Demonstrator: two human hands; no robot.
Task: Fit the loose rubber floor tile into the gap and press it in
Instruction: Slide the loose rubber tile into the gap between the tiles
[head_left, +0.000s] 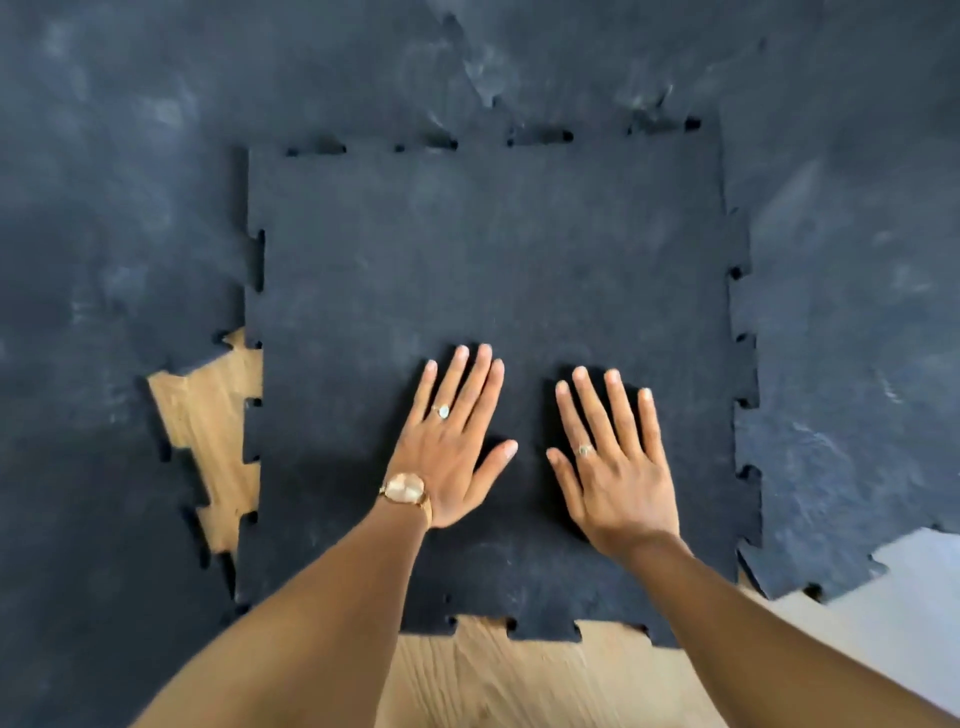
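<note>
The loose black rubber tile (483, 260) with puzzle-tooth edges lies in the middle of the head view, among the laid tiles. Its far and right teeth sit close to the neighbouring tiles with small dark holes along the seams. On its left side a strip of the gap (213, 415) shows bare wood between it and the left tile. My left hand (452, 447), with a watch and a ring, rests flat on the tile's near half, fingers spread. My right hand (613, 457), also ringed, lies flat beside it, palm down.
Black rubber flooring (104, 234) surrounds the tile on the left, far and right sides. Wooden floor (493, 675) shows along the near edge. A pale grey surface (909, 597) lies at the lower right past the right tile's toothed edge.
</note>
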